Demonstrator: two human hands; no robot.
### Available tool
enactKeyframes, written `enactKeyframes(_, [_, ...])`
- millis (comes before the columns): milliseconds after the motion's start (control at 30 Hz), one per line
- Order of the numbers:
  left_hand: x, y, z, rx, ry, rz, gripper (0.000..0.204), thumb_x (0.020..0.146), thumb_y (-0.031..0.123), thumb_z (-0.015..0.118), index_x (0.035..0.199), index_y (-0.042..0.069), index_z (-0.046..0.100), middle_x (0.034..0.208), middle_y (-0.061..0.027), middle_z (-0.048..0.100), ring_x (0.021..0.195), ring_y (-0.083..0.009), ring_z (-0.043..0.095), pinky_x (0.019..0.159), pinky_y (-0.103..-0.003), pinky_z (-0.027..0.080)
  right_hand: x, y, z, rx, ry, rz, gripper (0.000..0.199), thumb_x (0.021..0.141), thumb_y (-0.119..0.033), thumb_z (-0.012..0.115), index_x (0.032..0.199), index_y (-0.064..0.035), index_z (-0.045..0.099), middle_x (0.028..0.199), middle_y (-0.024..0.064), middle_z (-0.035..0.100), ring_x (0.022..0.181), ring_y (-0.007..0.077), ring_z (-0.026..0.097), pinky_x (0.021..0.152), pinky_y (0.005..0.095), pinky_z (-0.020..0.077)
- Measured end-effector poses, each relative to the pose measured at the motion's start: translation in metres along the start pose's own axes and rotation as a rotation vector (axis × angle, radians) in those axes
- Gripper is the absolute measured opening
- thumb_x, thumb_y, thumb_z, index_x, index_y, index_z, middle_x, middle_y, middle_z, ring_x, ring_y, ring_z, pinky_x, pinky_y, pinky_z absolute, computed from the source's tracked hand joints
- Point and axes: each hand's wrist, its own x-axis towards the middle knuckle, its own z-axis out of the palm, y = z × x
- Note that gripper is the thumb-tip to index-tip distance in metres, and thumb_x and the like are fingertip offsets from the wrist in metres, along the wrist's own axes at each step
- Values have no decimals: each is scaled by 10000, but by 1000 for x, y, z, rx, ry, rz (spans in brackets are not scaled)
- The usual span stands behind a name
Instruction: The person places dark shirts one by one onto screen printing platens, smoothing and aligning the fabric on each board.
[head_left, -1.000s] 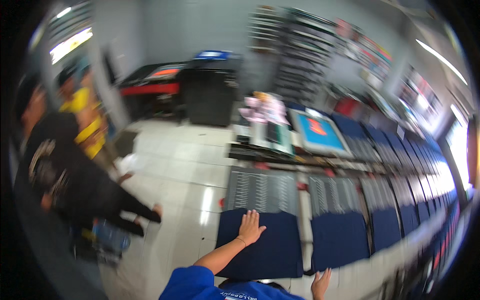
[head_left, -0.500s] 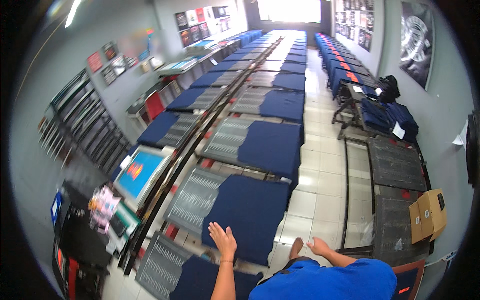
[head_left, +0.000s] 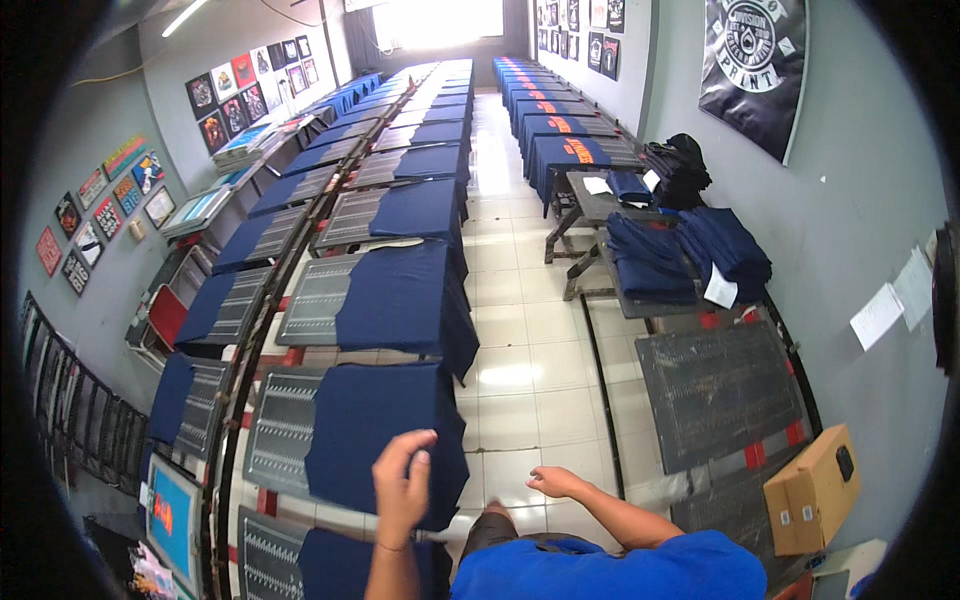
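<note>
My left hand [head_left: 403, 482] hovers over the near navy cloth piece [head_left: 378, 425], thumb apart and fingers slightly bent, with nothing seen in it. That cloth lies flat over the right part of a grey slotted board [head_left: 283, 428] and hangs past its edge. Above the tiled aisle, close to my body, my right hand [head_left: 555, 482] points left with fingers loosely stretched and nothing visible in it. Another navy cloth [head_left: 345, 565] covers part of the nearest board, partly hidden by my left forearm.
Long rows of cloth-covered boards run toward a bright window [head_left: 440, 25]. On the right are folded navy cloth stacks [head_left: 650, 260], a bare dark board [head_left: 715, 395] and a cardboard box [head_left: 815, 490]. A framed blue screen [head_left: 172, 520] stands at lower left. Tiled floor [head_left: 510, 375] lies between rows.
My view has turned right, so the rows shift left in the picture. My left hand has gone from flat and spread to more bent; my right hand stays over the aisle.
</note>
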Motion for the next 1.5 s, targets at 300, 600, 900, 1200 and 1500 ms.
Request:
enactKeyframes(300, [349,71,106,-320,-179,1183,143,879,164,661,1020,147,672,995,-67,701,852,-254,678,783,-397,551,131,107,-197,-47,63,233,590,941,-479,584,1264,14,616,1188,238,674,1120,388,638,976,448,490])
enactKeyframes(600, [607,-71,260,-647,-261,939,209,921,135,607,1129,114,597,905,-60,682,748,-213,655,775,-382,527,259,155,-391,261,232,509,578,939,-471,593,1274,0,617,1253,225,652,1155,353,630,977,423,492])
enactKeyframes(900, [722,-358,439,-359,-470,-401,121,989,47,512,1038,-16,603,961,-85,641,847,-150,612,806,-299,512,618,146,-689,688,370,83,674,903,-433,670,1332,71,544,1203,253,667,1129,320,650,965,403,501])
enactKeyframes(1200, [905,-493,555,-339,-779,-651,184,1016,58,524,1126,-53,622,1056,-141,708,924,-164,665,859,-282,532,905,217,-940,974,975,300,1148,770,-422,801,1540,61,100,1535,274,316,1419,331,341,1148,388,323])
enactKeyframes(1500, [1239,-551,723,-222,-1266,74,372,929,83,627,1294,36,566,1354,-163,566,885,-272,676,792,-351,541,909,206,-968,858,639,215,357,903,-278,691,1077,33,680,963,127,719,921,160,628,866,329,486])
